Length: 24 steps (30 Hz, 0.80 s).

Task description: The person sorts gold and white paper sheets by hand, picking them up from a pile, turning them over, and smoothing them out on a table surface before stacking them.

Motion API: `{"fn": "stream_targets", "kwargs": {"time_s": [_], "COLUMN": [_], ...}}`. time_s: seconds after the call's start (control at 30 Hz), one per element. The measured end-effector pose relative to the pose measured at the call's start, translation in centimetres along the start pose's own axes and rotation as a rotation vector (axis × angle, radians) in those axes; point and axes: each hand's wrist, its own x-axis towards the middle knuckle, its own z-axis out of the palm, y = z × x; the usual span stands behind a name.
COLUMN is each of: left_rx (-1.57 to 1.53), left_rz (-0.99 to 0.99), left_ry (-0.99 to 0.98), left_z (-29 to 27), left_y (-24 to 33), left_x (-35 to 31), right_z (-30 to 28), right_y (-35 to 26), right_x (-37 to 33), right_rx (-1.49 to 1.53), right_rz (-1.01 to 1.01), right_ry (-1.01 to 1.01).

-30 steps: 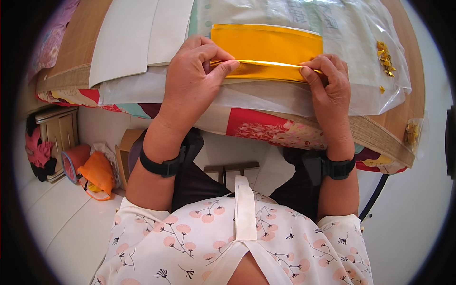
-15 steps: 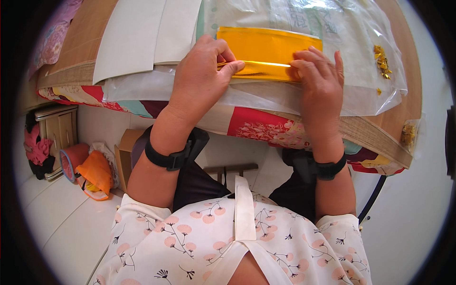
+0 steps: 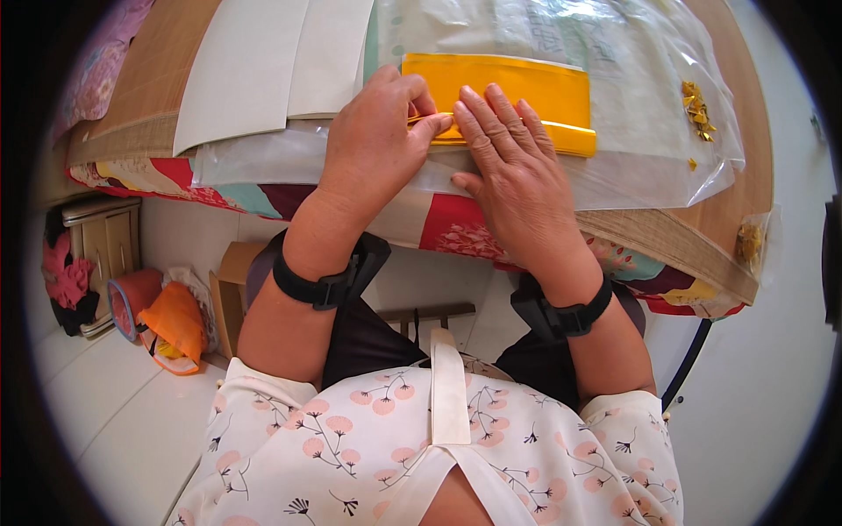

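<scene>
A sheet of shiny gold foil paper (image 3: 535, 88) lies on clear plastic sheeting (image 3: 649, 167), its near edge folded over in a strip. My left hand (image 3: 379, 131) pinches the left end of that folded strip between thumb and fingers. Stretched flat, the fingers of my right hand (image 3: 513, 162) press on the fold near its middle, hiding part of it. To the right of the fold, the strip shows bare and bulges slightly.
White card sheets (image 3: 241, 70) lie left of the foil. Small folded gold pieces (image 3: 698, 111) rest on the plastic at the right; a clear bag with gold bits (image 3: 751, 241) hangs by the table corner. On the floor stand a bucket (image 3: 132, 302) and an orange bag (image 3: 175, 317).
My right hand has moved left from the foil's right end to the middle of the fold, and its fingers have flattened. My left hand stays pinching the left end.
</scene>
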Motion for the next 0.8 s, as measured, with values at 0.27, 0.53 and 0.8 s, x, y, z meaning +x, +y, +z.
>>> {"fn": "stream_targets", "kwargs": {"time_s": [0.27,0.53,0.8], "left_rx": [0.041,0.211,0.185], "left_rz": [0.386,0.352,0.358], "left_ry": [0.213,-0.083,-0.042], "left_z": [1.4,4.6,4.8], "left_y": [1.5,1.8,1.6], "left_x": [0.4,-0.9,-0.9], "right_z": [0.5,1.5,0.7], "right_y": [0.1,0.8,0.9], "right_x": [-0.1,-0.5,-0.5], "right_rx": [0.036,0.109,0.099], "right_rz": [0.003,0.017,0.0], "right_ry": [0.037,0.098,0.094]}}
